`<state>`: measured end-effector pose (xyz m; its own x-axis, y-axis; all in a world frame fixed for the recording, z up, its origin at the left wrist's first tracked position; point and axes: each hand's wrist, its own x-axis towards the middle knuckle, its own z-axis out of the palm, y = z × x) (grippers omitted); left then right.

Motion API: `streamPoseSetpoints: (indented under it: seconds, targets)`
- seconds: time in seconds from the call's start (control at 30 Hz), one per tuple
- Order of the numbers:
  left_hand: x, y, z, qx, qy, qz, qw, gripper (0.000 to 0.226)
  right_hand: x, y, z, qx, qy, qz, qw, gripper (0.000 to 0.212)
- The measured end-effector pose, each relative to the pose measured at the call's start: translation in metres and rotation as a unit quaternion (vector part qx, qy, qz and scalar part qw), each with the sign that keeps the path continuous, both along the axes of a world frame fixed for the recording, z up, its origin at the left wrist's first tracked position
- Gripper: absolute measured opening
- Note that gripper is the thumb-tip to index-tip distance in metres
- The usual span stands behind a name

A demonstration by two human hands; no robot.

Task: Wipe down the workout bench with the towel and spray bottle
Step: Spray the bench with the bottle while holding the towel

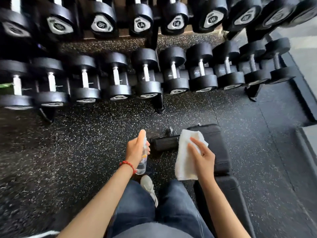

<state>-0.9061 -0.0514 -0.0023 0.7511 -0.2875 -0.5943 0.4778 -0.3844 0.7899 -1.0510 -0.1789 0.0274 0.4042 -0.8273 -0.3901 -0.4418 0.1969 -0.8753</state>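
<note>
Even, fairly bright indoor light with soft, faint shadows. Wide-angle bending curves the dumbbells (145,73) toward the edges, and the left ones smear with blur. The white towel (184,160) looks slightly washed out.

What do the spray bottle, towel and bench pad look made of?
The spray bottle looks like clear glossy plastic; liquid shows through. The towel is white matte cloth, folding limply. The bench pad seems black padded vinyl, matte, with seams.
</note>
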Motion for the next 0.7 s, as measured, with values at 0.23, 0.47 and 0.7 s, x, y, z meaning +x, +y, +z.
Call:
streamPoseSetpoints:
  seconds: [0.23,0.47,0.7]
  targets:
    - [0.055,0.061,0.0,0.008,0.022,0.12,0.992,0.059,0.094,0.026,0.004,0.0,0.019,0.14,0.99,0.02]
    - [0.102,0.104,-0.004,0.025,0.026,0.258,0.966,0.059,0.193,0.053,0.006,-0.016,0.0,0.272,0.962,0.016]
    - [0.163,0.145,0.013,0.034,-0.002,0.391,0.92,0.061,0.3,0.086,0.016,0.01,-0.017,0.41,0.912,0.015]
